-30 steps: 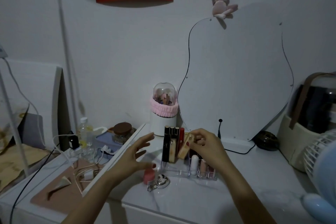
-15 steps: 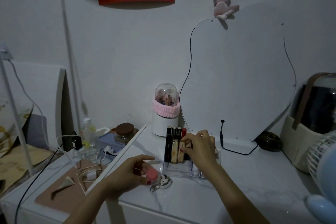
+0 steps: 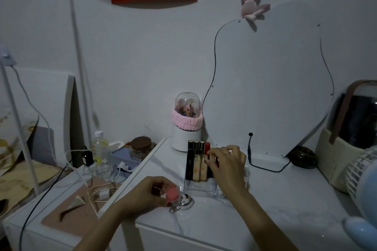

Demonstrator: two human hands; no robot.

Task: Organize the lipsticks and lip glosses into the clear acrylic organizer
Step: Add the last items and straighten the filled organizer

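The clear acrylic organizer [image 3: 199, 189] stands on the white tabletop in front of the mirror. Several tall black, gold and red lip tubes [image 3: 196, 161] stand upright in its back left slots. My right hand [image 3: 228, 166] reaches over the organizer, fingertips pinched on the top of a gold lipstick [image 3: 212, 152] standing among the tubes. My left hand [image 3: 151, 192] rests on the table left of the organizer, closed around a small pink round lip product [image 3: 172, 194] with a metal keyring [image 3: 179, 206] attached.
A wavy mirror [image 3: 269, 87] leans on the wall behind. A domed white jar with a pink band [image 3: 186, 126] stands at the back. A fan [image 3: 365, 185] and a bag are at the right. Cables, a bottle and a jar crowd the lower left surface.
My left hand dropped onto the pink lip product and closed around it. My right hand carried the gold lipstick down into the organizer among the tubes.
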